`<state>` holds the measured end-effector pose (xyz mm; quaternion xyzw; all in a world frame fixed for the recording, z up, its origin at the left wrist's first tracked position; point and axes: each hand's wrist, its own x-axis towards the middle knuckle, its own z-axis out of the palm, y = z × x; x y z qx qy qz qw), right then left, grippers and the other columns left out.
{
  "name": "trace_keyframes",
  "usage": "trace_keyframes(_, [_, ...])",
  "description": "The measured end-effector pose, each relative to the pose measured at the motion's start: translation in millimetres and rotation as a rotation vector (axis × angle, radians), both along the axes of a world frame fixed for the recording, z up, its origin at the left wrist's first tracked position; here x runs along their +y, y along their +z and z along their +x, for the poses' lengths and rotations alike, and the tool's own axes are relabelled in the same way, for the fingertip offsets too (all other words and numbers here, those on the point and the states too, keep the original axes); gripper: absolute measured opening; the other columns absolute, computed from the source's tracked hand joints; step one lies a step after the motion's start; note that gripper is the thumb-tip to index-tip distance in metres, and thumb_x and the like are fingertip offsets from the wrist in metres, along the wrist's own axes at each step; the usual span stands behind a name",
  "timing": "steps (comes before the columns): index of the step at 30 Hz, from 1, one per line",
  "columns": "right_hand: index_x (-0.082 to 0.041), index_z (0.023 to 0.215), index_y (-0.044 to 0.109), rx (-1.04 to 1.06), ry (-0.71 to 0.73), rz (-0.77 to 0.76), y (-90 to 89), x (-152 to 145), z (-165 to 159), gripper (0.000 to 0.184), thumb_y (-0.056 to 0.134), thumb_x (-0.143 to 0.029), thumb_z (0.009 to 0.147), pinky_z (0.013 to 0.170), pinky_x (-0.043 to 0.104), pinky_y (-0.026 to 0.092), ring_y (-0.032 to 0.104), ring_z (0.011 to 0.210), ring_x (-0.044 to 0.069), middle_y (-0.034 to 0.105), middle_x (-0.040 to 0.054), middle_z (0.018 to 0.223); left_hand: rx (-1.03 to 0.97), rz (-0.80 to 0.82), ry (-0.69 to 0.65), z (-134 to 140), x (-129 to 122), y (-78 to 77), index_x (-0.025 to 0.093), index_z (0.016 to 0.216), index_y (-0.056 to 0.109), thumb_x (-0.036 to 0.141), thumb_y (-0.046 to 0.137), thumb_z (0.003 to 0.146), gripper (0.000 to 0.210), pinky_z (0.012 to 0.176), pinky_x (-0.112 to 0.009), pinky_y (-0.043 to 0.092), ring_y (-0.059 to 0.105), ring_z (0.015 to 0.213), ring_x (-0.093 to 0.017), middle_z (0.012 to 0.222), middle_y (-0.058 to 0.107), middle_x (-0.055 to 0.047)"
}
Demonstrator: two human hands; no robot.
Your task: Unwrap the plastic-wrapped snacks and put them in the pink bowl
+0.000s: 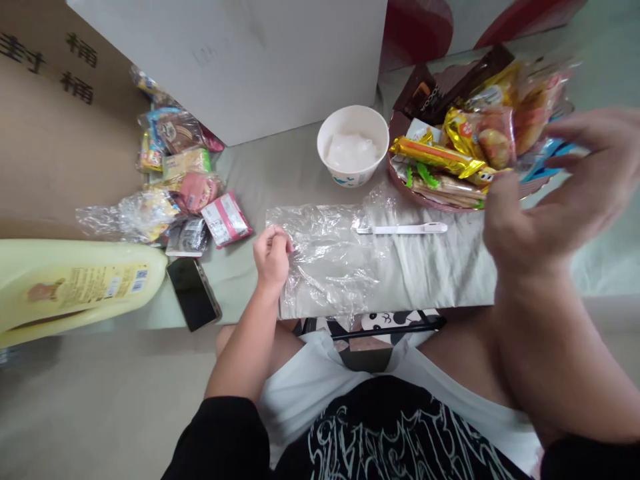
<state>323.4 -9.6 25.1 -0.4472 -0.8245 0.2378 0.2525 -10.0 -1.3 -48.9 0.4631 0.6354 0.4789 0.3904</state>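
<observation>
My left hand [273, 257] is closed at the left edge of a clear plastic bag [330, 250], its fingers curled on the film. The crinkled bag lies flat across the cloth and reaches the table's front edge. Raised at the right, my right hand [555, 207] has its thumb and fingers apart and holds nothing visible. It is nearest to a pink basket [425, 193] heaped with wrapped snacks [445, 157], partly covering its right side. A white craft knife [407, 229] rests at the bag's right edge.
A white paper tub [353, 147] with whitish contents stands behind the bag. At left are several packaged snacks [185, 180], a pink-and-white packet [227, 220], a dark phone [194, 293] and a yellow jug [85, 287]. Large boxes [250, 60] stand at the back.
</observation>
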Motion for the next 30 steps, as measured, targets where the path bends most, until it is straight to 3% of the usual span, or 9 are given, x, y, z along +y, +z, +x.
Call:
trace_keyframes(8, [-0.024, 0.146, 0.055, -0.069, 0.131, 0.079, -36.1, -15.0, -52.4, 0.066, 0.051, -0.006, 0.083, 0.106, 0.054, 0.051, 0.057, 0.135, 0.033, 0.062, 0.0138, 0.146, -0.101, -0.049, 0.064, 2.4, 4.1, 6.5, 0.022, 0.056, 0.046, 0.03, 0.058, 0.072, 0.021, 0.042, -0.021, 0.025, 0.039, 0.045, -0.008, 0.05, 0.046, 0.003])
trace_keyframes(10, [-0.022, 0.146, 0.054, -0.123, 0.167, 0.106, -46.3, -16.4, -57.5, 0.068, 0.05, -0.002, 0.08, 0.111, 0.057, 0.045, 0.055, 0.138, 0.033, 0.066, 0.0138, 0.142, -0.117, -0.067, 0.064, 2.2, 4.6, 8.8, 0.022, 0.054, 0.045, 0.03, 0.058, 0.07, 0.022, 0.039, -0.021, 0.021, 0.036, 0.043, -0.007, 0.049, 0.045, 0.003])
trace_keyframes(13, [-0.025, 0.133, 0.063, -0.21, 0.199, 0.123, -55.3, -18.9, -59.2, 0.054, 0.053, -0.005, 0.084, 0.115, 0.06, 0.037, 0.06, 0.127, 0.031, 0.076, 0.0087, 0.114, -0.153, -0.078, 0.048, -1.0, 3.4, 10.6, 0.022, 0.053, 0.044, 0.027, 0.056, 0.069, 0.02, 0.037, -0.022, 0.017, 0.032, 0.04, -0.006, 0.048, 0.045, 0.003])
trace_keyframes(15, [-0.026, 0.116, 0.071, -0.229, 0.223, 0.132, -55.5, -18.9, -58.8, 0.036, 0.054, -0.01, 0.088, 0.115, 0.058, 0.035, 0.065, 0.111, 0.027, 0.075, 0.0058, 0.097, -0.158, -0.063, 0.043, -4.7, 1.8, 11.2, 0.022, 0.054, 0.046, 0.025, 0.055, 0.069, 0.018, 0.037, -0.022, 0.017, 0.032, 0.039, -0.006, 0.048, 0.046, 0.004])
trace_keyframes(17, [-0.026, 0.098, 0.073, -0.22, 0.247, 0.142, -52.0, -17.5, -59.5, 0.023, 0.054, -0.015, 0.093, 0.114, 0.056, 0.035, 0.064, 0.099, 0.024, 0.071, 0.0043, 0.089, -0.137, -0.04, 0.044, -8.7, 0.1, 12.0, 0.022, 0.055, 0.048, 0.024, 0.056, 0.071, 0.018, 0.038, -0.022, 0.02, 0.034, 0.04, -0.006, 0.048, 0.047, 0.004])
trace_keyframes(20, [-0.024, 0.089, 0.069, -0.162, 0.295, 0.131, -44.9, -15.5, -63.8, 0.021, 0.051, -0.022, 0.098, 0.108, 0.049, 0.04, 0.063, 0.091, 0.022, 0.07, 0.0045, 0.089, -0.125, -0.038, 0.068, -13.7, -0.8, 13.8, 0.021, 0.056, 0.049, 0.025, 0.057, 0.071, 0.017, 0.039, -0.021, 0.022, 0.036, 0.041, -0.005, 0.049, 0.049, 0.004])
trace_keyframes(25, [-0.021, 0.096, 0.062, -0.024, 0.39, 0.012, -42.6, -19.1, -71.9, 0.014, 0.049, -0.022, 0.1, 0.08, 0.035, 0.048, 0.061, 0.078, 0.018, 0.07, 0.0041, 0.088, -0.186, -0.051, 0.131, -18.4, 3.7, 15.3, 0.022, 0.059, 0.047, 0.024, 0.057, 0.069, 0.015, 0.037, -0.021, 0.022, 0.036, 0.04, -0.006, 0.047, 0.045, 0.005])
trace_keyframes(26, [-0.02, 0.103, 0.061, -0.005, 0.382, -0.01, -43.8, -20.5, -72.5, 0.012, 0.051, -0.024, 0.099, 0.08, 0.035, 0.047, 0.062, 0.079, 0.018, 0.071, 0.0044, 0.09, -0.203, -0.059, 0.146, -18.9, 4.9, 15.2, 0.022, 0.059, 0.046, 0.023, 0.057, 0.069, 0.015, 0.037, -0.021, 0.022, 0.035, 0.039, -0.006, 0.046, 0.044, 0.005])
trace_keyframes(30, [-0.02, 0.128, 0.057, -0.048, 0.372, -0.004, -49.6, -25.6, -74.6, 0.033, 0.058, -0.033, 0.097, 0.089, 0.041, 0.04, 0.065, 0.092, 0.023, 0.074, 0.0068, 0.101, -0.244, -0.129, 0.168, -19.8, 8.6, 14.1, 0.022, 0.063, 0.047, 0.021, 0.058, 0.071, 0.014, 0.036, -0.021, 0.02, 0.035, 0.038, -0.005, 0.047, 0.046, 0.005])
